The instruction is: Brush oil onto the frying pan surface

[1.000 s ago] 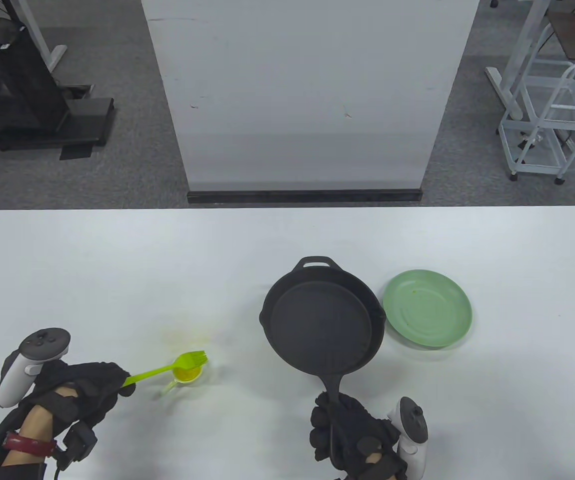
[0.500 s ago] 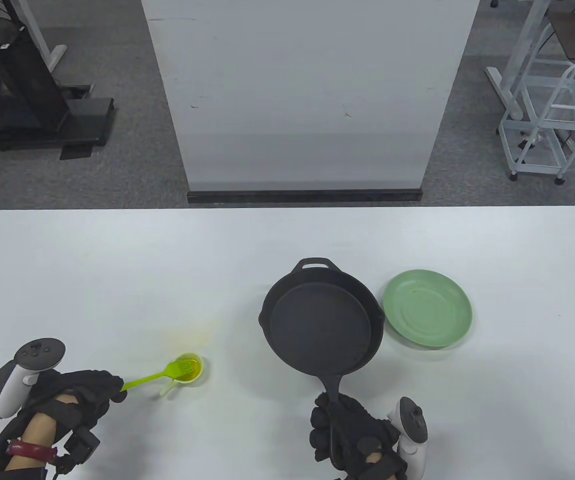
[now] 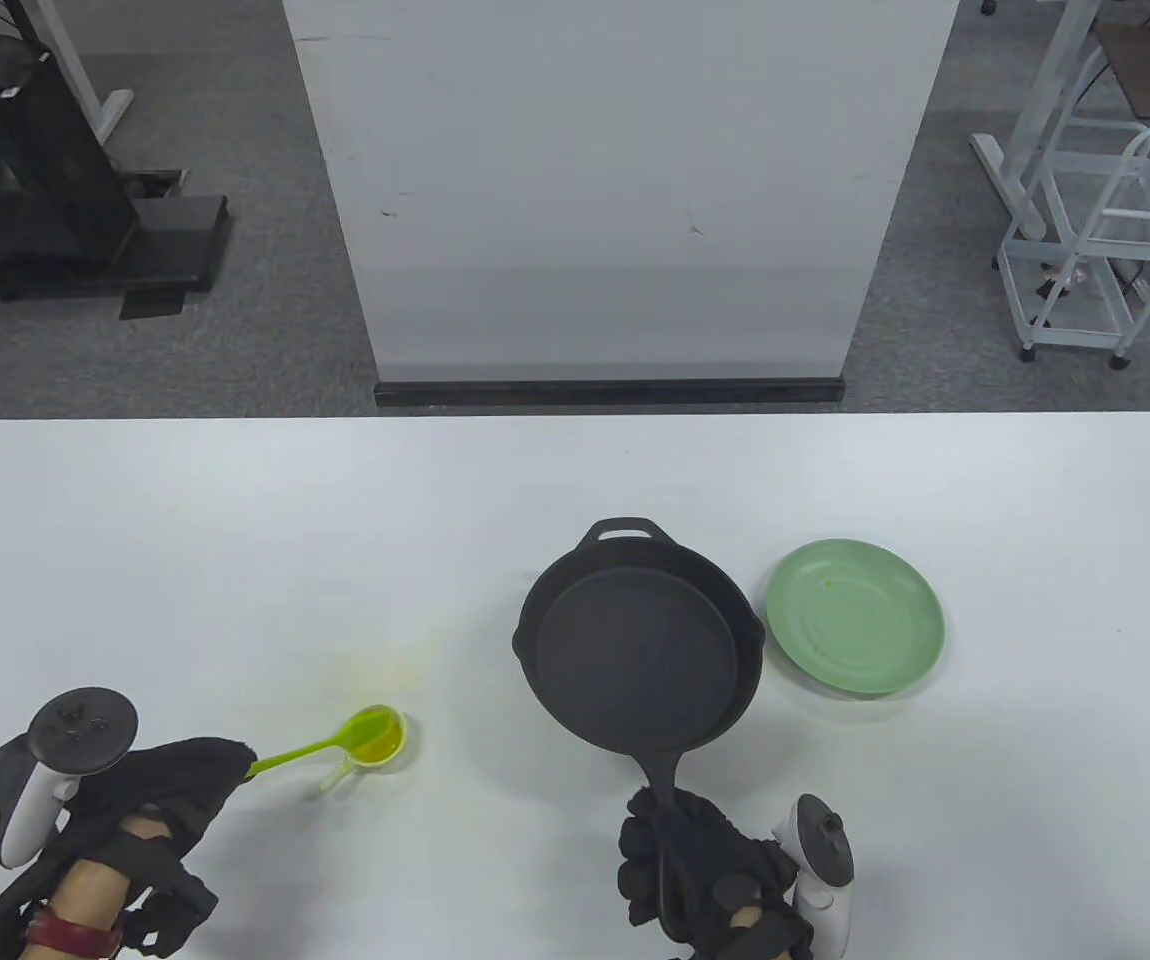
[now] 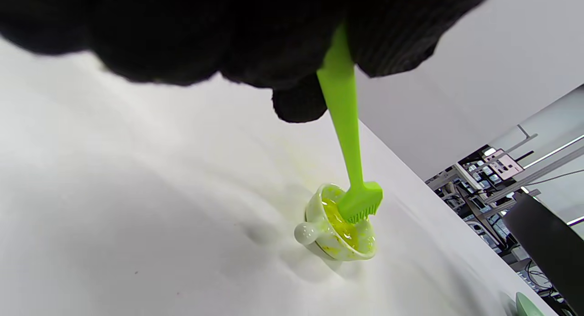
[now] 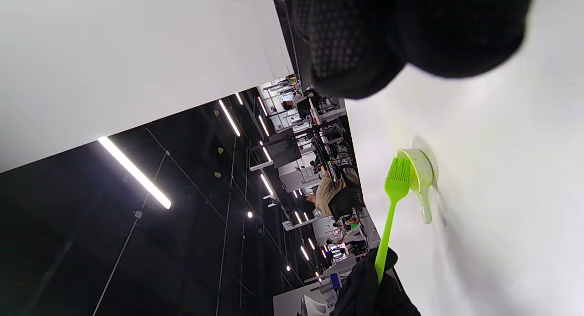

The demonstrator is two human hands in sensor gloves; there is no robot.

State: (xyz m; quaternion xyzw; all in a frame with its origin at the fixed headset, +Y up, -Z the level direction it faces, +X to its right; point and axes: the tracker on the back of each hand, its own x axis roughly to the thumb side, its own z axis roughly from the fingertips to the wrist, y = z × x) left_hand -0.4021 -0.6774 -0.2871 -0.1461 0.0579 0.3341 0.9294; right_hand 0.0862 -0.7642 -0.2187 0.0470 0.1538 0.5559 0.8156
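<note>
The right wrist view lies on its side. Dark gloved fingers [image 5: 365, 38] of the right hand [image 5: 410, 28] fill the top edge, blurred and close. Beyond them on the white table [image 5: 502, 215] stands a small cup [image 5: 419, 172] with a short handle, yellow-spattered inside. A lime green brush [image 5: 392, 202] has its bristle head at the cup's mouth; the left hand [image 5: 369, 288] grips the handle's far end
</note>
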